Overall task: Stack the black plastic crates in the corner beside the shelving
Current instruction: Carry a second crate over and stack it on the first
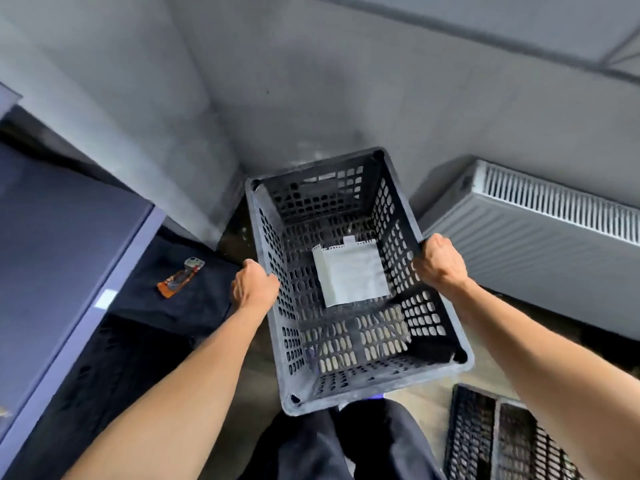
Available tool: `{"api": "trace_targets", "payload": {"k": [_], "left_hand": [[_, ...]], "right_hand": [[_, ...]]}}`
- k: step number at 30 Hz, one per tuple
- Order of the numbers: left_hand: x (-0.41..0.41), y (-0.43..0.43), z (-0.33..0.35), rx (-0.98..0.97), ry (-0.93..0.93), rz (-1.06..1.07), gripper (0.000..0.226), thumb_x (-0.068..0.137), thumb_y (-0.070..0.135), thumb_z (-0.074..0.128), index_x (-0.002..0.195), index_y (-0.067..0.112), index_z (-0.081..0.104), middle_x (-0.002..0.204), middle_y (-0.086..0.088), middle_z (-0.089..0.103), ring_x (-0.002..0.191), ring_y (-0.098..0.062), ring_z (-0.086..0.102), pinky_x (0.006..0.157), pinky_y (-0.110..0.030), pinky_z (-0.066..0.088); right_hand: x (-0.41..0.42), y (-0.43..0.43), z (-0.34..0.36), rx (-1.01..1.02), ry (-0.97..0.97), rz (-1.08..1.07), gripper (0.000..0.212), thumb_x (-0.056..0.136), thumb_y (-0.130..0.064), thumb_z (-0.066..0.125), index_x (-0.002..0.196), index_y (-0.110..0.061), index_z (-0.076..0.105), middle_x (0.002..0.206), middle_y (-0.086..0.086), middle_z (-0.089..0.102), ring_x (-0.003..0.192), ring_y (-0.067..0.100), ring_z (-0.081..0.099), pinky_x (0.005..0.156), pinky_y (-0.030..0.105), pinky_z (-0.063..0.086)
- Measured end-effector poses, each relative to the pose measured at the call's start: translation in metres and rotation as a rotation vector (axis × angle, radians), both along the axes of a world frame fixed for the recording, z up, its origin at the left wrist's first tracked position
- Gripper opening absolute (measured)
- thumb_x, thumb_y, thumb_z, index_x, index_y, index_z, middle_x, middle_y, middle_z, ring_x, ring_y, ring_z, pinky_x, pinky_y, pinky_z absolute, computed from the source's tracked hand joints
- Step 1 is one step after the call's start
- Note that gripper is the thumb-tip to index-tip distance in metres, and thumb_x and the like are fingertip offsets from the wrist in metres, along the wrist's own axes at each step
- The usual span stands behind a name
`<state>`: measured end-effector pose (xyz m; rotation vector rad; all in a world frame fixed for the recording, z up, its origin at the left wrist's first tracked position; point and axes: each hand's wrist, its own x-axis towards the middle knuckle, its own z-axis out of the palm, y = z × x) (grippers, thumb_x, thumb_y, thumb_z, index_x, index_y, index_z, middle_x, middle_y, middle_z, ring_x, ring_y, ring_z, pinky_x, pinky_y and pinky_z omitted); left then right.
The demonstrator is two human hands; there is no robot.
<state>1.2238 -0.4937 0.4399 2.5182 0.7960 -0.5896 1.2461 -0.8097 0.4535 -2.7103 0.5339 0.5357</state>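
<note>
A black perforated plastic crate [446,327] fills the middle of the head view, upright with its open top facing me, in the corner where two grey walls meet. A white sheet of paper [353,271] lies on its floor. My left hand [252,282] grips the crate's left long rim, and my right hand [440,261] grips the right long rim. More black crates [498,438] stand at the bottom right by my right forearm. Whether the held crate rests on the floor or on another crate is hidden.
Dark blue shelving [62,258] runs along the left, with an orange and grey wrapper [178,277] on a lower dark shelf. A white radiator [540,233] hangs on the right wall. My dark trousers [346,445] show at the bottom.
</note>
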Motion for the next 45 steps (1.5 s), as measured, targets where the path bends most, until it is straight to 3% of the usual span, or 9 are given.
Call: {"api": "trace_targets", "payload": {"k": [4,8,21,26,31,33,38,42,45], "left_hand": [[0.008,0.016,-0.002,-0.008,0.011,0.076,0.029,0.092,0.024,0.058,0.113,0.005,0.053,0.119,-0.019,0.063,0.109,-0.039,0.060,0.076,-0.039,0.047],[0.013,0.019,-0.006,-0.035,0.018,0.153,0.027,0.092,0.023,0.058,0.112,0.005,0.053,0.119,-0.019,0.064,0.110,-0.039,0.060,0.082,-0.041,0.049],[0.040,-0.056,-0.028,-0.041,0.083,0.524,0.027,0.092,0.023,0.061,0.111,0.005,0.056,0.115,-0.017,0.066,0.109,-0.037,0.061,0.076,-0.037,0.046],[0.043,-0.083,-0.066,-0.139,0.077,0.686,0.022,0.082,0.023,0.065,0.096,0.005,0.062,0.099,-0.017,0.071,0.091,-0.038,0.069,0.074,-0.042,0.059],[0.052,-0.097,-0.097,-0.168,0.110,0.749,0.024,0.078,0.025,0.066,0.091,0.005,0.064,0.084,-0.016,0.073,0.069,-0.031,0.072,0.062,-0.040,0.062],[0.062,-0.103,-0.099,-0.175,0.127,0.738,0.025,0.082,0.023,0.066,0.097,0.004,0.064,0.088,-0.015,0.074,0.073,-0.031,0.072,0.063,-0.036,0.061],[0.084,-0.111,-0.113,-0.186,0.143,0.737,0.028,0.089,0.021,0.063,0.108,0.001,0.058,0.100,-0.017,0.072,0.084,-0.031,0.071,0.068,-0.031,0.056],[0.096,-0.114,-0.125,-0.172,0.157,0.729,0.028,0.093,0.018,0.059,0.113,-0.001,0.053,0.108,-0.018,0.068,0.093,-0.032,0.067,0.066,-0.028,0.046],[0.105,-0.115,-0.130,-0.172,0.171,0.717,0.028,0.093,0.016,0.059,0.114,-0.001,0.052,0.108,-0.018,0.068,0.092,-0.031,0.066,0.066,-0.028,0.046]], "right_hand": [[0.032,0.012,-0.009,-0.021,0.027,0.120,0.021,0.089,-0.017,0.051,0.104,-0.003,0.048,0.114,0.022,0.054,0.103,0.040,0.055,0.083,0.042,0.042],[0.069,0.020,-0.017,-0.047,0.034,0.163,0.027,0.091,-0.021,0.050,0.111,-0.002,0.051,0.117,0.022,0.055,0.105,0.040,0.056,0.086,0.041,0.044],[0.196,0.002,-0.036,-0.039,0.140,0.489,0.043,0.091,-0.018,0.051,0.129,0.002,0.045,0.125,0.021,0.052,0.112,0.040,0.055,0.094,0.042,0.045],[0.245,0.003,-0.048,-0.060,0.142,0.643,0.044,0.094,-0.021,0.049,0.133,-0.001,0.048,0.133,0.019,0.049,0.121,0.037,0.051,0.098,0.040,0.043],[0.282,0.016,-0.076,-0.076,0.163,0.723,0.041,0.091,-0.019,0.056,0.128,-0.002,0.048,0.130,0.020,0.047,0.110,0.040,0.055,0.082,0.039,0.044],[0.293,0.020,-0.087,-0.090,0.187,0.729,0.040,0.090,-0.016,0.057,0.126,-0.001,0.047,0.130,0.020,0.045,0.108,0.040,0.055,0.079,0.038,0.042],[0.312,0.025,-0.112,-0.130,0.200,0.745,0.043,0.089,-0.014,0.055,0.129,0.000,0.047,0.132,0.022,0.043,0.113,0.041,0.052,0.092,0.043,0.048],[0.325,0.024,-0.128,-0.154,0.191,0.765,0.039,0.090,-0.014,0.056,0.126,0.000,0.050,0.128,0.022,0.046,0.108,0.040,0.056,0.090,0.042,0.048],[0.335,0.019,-0.139,-0.112,0.202,0.748,0.030,0.088,-0.015,0.058,0.114,0.000,0.058,0.118,0.023,0.055,0.094,0.038,0.061,0.080,0.037,0.049]]}}
